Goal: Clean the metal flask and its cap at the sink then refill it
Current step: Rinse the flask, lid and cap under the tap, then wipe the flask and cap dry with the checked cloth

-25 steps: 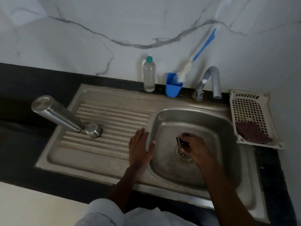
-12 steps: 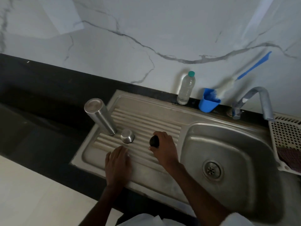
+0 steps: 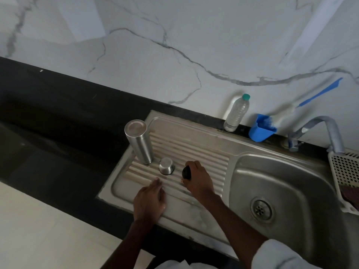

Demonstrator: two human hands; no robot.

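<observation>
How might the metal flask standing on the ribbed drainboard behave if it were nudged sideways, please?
The metal flask looks tall and narrow, so it would probably tip rather than slide. It stands inverted on the drainboard ridges, likely unsteady. Its smooth steel may be slippery.

White marble-look wall (image 3: 174, 35) with grey veins behind; black countertop (image 3: 48, 123) running along it. Pale floor (image 3: 29, 230) at lower left. On the back ledge: clear plastic bottle (image 3: 236, 113) with green cap, blue cup (image 3: 261, 131) holding a blue-handled brush (image 3: 318, 94), white perforated basket (image 3: 345, 171) at far right.
</observation>
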